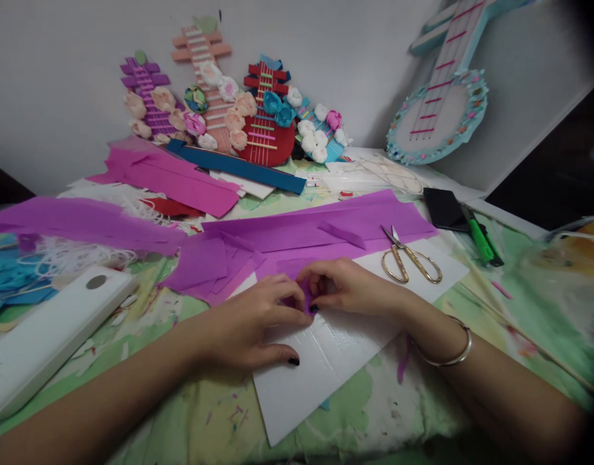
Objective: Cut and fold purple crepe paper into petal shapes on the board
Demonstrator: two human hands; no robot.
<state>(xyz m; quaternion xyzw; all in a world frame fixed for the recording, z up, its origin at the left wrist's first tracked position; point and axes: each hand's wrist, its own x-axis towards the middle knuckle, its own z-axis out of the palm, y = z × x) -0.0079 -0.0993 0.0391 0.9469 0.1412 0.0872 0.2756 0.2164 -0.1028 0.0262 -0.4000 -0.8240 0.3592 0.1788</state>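
A small piece of purple paper (308, 298) lies between my two hands over a white board (321, 361). My right hand (348, 287) is closed, its fingers curled and thumb pinching the right side of the piece. The fingers of my left hand (261, 318) are bent onto the left side of the same piece, while the left thumb sticks out over the board. Much of the paper is hidden by the fingers. Gold-handled scissors (404, 256) rest on the right of the board, blades slightly apart. Behind the hands lie larger purple paper sheets (301, 223).
Decorated paper instruments, including a red one (265, 132), lean on the wall. A light-blue banjo-like one (435, 119) is at the right. A white elongated device (55, 342) lies left. Near a dark phone-like slab (445, 208) is a green-handled tool (480, 240). Pink paper (171, 177) lies behind.
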